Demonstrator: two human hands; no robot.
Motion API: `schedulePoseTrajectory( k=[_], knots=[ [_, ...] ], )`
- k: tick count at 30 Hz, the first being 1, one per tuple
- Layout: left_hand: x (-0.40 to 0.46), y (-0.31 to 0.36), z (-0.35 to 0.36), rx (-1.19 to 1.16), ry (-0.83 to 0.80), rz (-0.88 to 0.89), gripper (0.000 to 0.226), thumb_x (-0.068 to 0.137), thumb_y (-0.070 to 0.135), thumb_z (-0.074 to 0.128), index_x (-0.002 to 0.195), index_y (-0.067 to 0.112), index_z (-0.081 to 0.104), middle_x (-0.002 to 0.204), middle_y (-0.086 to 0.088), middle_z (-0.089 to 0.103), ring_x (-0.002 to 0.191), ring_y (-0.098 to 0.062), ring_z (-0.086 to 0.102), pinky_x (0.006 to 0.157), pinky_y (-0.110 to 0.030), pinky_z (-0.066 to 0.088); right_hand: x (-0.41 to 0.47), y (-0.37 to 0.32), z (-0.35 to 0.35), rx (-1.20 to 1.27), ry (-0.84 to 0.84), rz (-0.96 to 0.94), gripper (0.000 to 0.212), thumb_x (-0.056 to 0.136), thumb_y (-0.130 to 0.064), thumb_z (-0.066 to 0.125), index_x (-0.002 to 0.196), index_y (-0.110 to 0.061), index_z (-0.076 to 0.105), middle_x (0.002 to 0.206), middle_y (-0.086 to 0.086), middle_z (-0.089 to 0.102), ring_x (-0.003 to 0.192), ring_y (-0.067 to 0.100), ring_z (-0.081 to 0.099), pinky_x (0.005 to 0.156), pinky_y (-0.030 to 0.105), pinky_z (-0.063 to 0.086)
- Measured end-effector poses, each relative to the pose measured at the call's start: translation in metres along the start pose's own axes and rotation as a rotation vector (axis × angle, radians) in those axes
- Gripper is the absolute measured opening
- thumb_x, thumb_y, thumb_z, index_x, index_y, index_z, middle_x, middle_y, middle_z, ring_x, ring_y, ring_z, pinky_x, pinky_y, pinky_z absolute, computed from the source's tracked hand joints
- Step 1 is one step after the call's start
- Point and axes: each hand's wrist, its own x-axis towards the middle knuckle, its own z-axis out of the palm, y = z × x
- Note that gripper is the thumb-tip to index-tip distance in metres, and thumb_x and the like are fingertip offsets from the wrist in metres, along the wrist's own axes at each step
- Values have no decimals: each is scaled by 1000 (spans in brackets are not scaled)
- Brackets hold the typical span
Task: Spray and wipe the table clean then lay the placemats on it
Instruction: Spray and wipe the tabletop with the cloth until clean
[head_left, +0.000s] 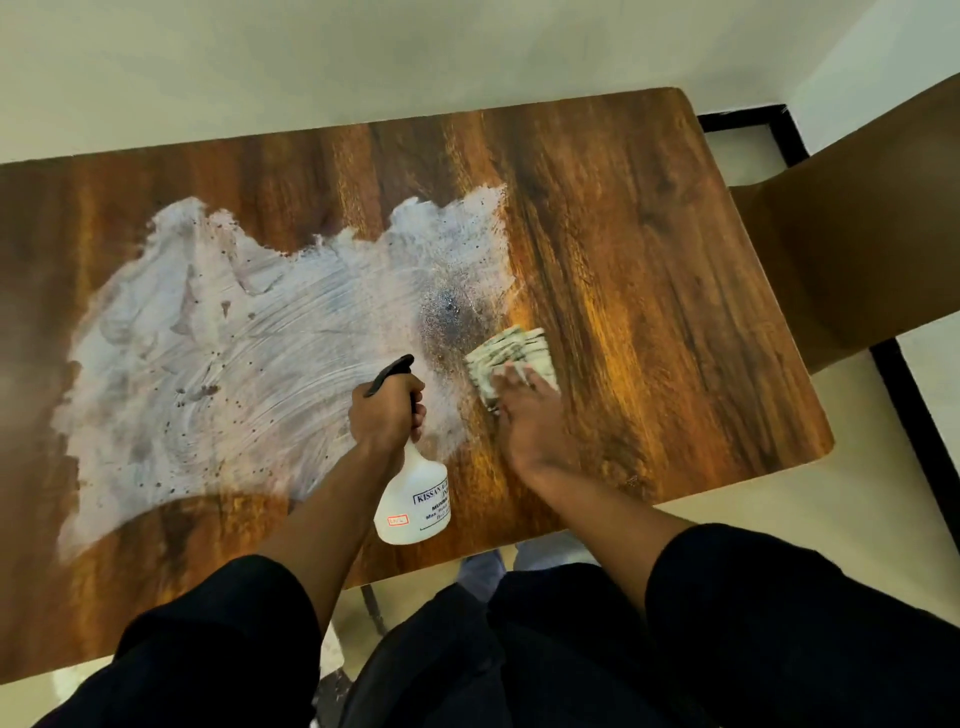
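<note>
A wooden table (649, 249) fills the view, with a wide white smear (218, 338) across its left and middle and a wet dark patch (447, 312) at the smear's right edge. My left hand (387, 413) grips the neck of a white spray bottle (413, 499) with a black nozzle, held over the table and pointing toward the wet patch. My right hand (524, 415) presses flat on a folded pale cloth (511, 353) just right of the wet patch. No placemats are in view.
A brown chair (852, 249) stands at the table's right end. A white wall runs behind the table's far edge. Pale floor with black lines shows at the right. My dark-sleeved arms cross the near edge.
</note>
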Motion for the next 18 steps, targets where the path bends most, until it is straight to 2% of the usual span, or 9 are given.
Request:
schedulePoseTrajectory(
  k=[3,5,8,10,13,16,18],
  knots=[
    [7,7,-4,17,11,11,12,81,10,70,74,1,71,61,-14,63,46,-21,48,45,-29,38,-11,-12,16,-111,-189,-340,52,90,-9,71,139,-22,61,151,2,51,146,31,39,119,47,36],
    [12,11,-5,28,28,16,12,80,11,70,73,1,71,60,-14,64,44,-20,48,44,-28,39,-6,-8,20,-148,-297,-470,57,88,-12,72,142,-24,58,153,-1,49,148,30,37,116,47,36],
    [16,14,-6,30,37,8,11,80,10,69,73,2,71,60,-14,63,44,-20,47,45,-28,38,16,8,13,-127,-274,-557,51,88,-15,74,137,-24,63,147,-4,55,142,25,46,115,42,37],
    [17,16,-6,17,41,19,8,81,9,69,77,3,73,60,-12,60,46,-21,46,46,-29,37,35,13,4,-97,-236,-471,47,91,-16,71,136,-26,63,147,-5,54,142,20,46,119,42,35],
    [20,20,-4,4,31,18,7,82,8,68,81,8,75,60,-11,60,47,-21,46,47,-29,37,80,23,-7,-85,-114,-222,47,95,-22,67,140,-30,56,151,-9,46,145,13,35,125,41,22],
    [26,26,0,18,12,15,10,83,7,68,87,8,77,65,-17,64,43,-19,45,46,-29,38,131,36,-17,-43,-35,-36,46,95,-18,68,139,-23,60,149,-5,53,145,23,40,123,39,30],
    [27,28,3,21,5,28,12,84,5,67,82,14,75,65,-19,63,42,-19,45,46,-30,38,150,35,-19,-21,11,57,45,95,-14,67,139,-20,61,148,-3,55,145,22,41,122,34,29]
  ],
)
